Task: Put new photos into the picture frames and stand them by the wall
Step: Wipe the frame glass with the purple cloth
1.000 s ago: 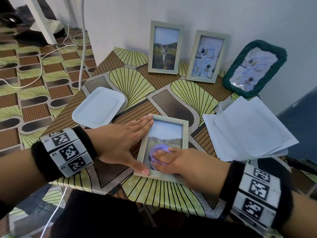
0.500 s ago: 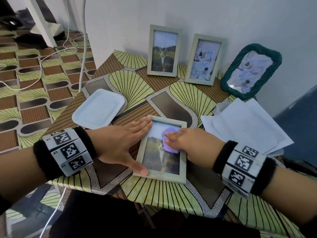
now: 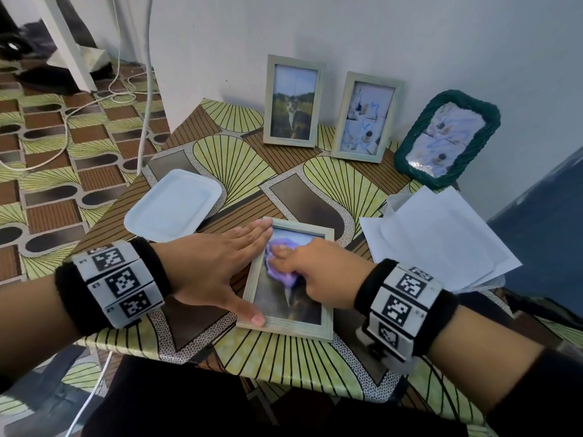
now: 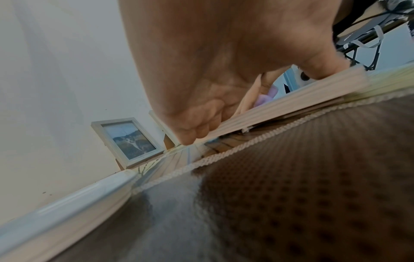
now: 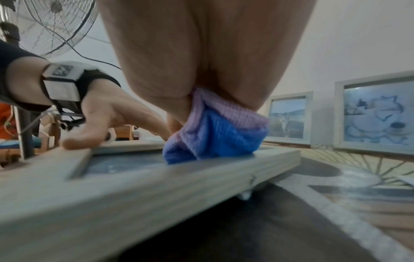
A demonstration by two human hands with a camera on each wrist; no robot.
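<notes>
A pale wooden picture frame (image 3: 288,324) with a cat photo lies flat near the table's front edge. My left hand (image 3: 214,266) rests open on its left side, fingers straight along the edge and thumb on the lower left corner. My right hand (image 3: 312,272) holds a bunched purple cloth (image 3: 279,269) and presses it on the upper left of the glass. The right wrist view shows the cloth (image 5: 215,134) on the frame (image 5: 156,186), with my left hand (image 5: 105,115) beside it. Against the wall stand a cat photo frame (image 3: 295,100), a blue drawing frame (image 3: 367,116) and a green woven frame (image 3: 448,138).
A white tray (image 3: 173,205) lies at the table's left edge. A pile of white sheets (image 3: 441,241) covers the right side. Cables (image 3: 63,121) trail over the patterned floor on the left. A fan (image 5: 56,23) stands behind my left arm.
My right hand has slid the cloth from the middle of the glass up and then over to its upper left. My left hand has stayed on the frame's left side.
</notes>
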